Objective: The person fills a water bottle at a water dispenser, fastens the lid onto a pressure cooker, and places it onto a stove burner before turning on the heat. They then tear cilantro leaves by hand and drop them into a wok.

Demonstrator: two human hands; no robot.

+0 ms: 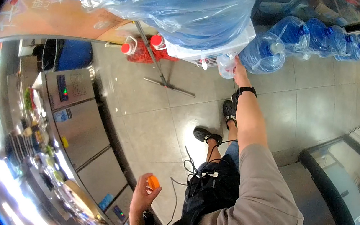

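My left hand (143, 197) is low at the left with its fingers curled around an orange cap (153, 182). Stretched forward, my right hand (241, 74) grips a clear plastic bottle (226, 68). That bottle is against the front of a white water dispenser (188, 54), beside its tap (204, 63). A large blue water jug wrapped in plastic film (172, 1) sits above the dispenser. My right fingers are partly hidden, and I cannot tell how full the bottle is.
Several blue water jugs (261, 55) stand on the tiled floor (273, 105) at the right. Red-capped containers (140, 51) and a metal stand leg (158, 68) are left of the dispenser. A steel counter (80, 133) runs along the left; a glass-topped cabinet (340, 181) is at the right.
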